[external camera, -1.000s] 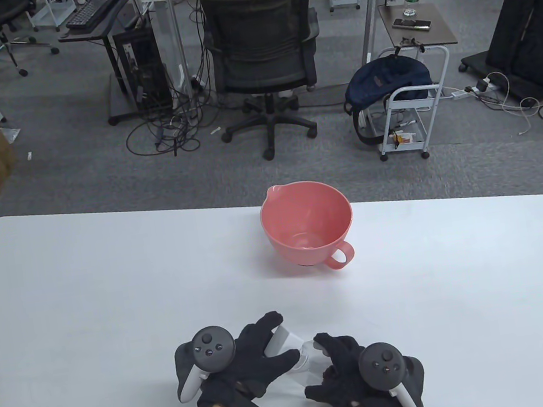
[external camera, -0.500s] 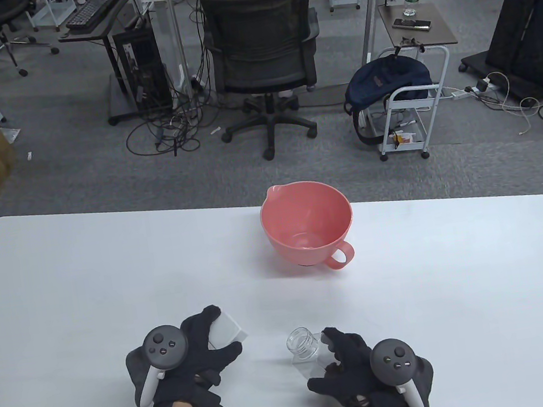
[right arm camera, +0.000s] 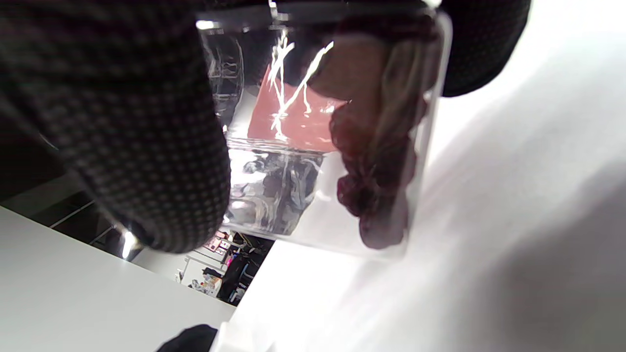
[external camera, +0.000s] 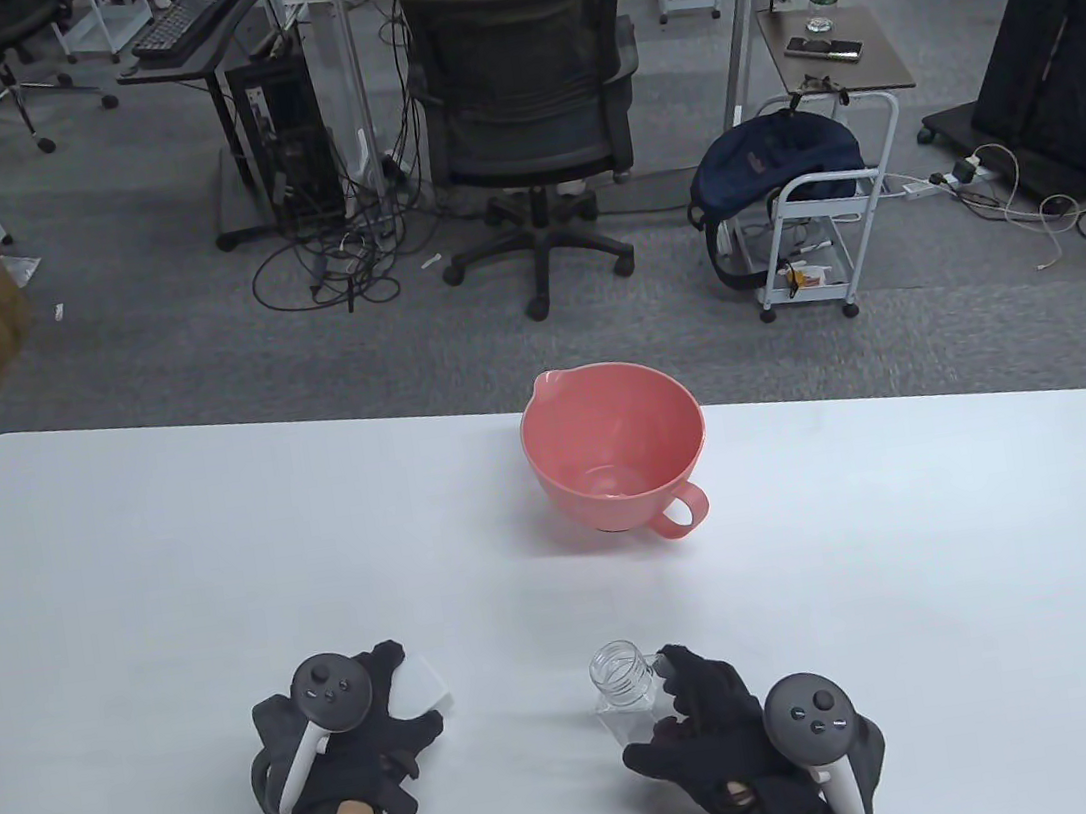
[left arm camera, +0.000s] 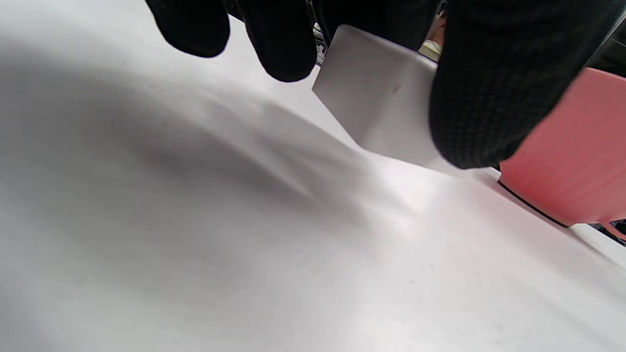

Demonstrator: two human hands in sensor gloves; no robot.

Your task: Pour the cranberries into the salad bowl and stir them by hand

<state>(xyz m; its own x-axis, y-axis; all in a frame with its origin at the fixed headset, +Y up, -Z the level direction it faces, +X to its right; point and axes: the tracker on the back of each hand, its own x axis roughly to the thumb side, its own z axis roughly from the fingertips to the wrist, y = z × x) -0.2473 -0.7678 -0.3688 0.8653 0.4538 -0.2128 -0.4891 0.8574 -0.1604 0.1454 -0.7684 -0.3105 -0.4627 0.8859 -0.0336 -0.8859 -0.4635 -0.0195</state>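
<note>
My right hand (external camera: 721,735) gripped a clear, uncapped jar (external camera: 625,690), fingers (right arm camera: 146,137) curled round its side, with dark red cranberries (right arm camera: 376,161) heaped against one wall inside. My left hand (external camera: 358,746) held the jar's white cap (external camera: 419,690), pinched between thumb (left arm camera: 494,83) and fingers just above the white worktop (external camera: 174,580). The two hands were well apart at the near edge, the jar's open mouth on the side of my right hand toward the left one. The pink salad bowl (external camera: 615,452) stood upright farther out, beyond and between both hands, its handle turned back toward my right hand; it looked bare inside.
</note>
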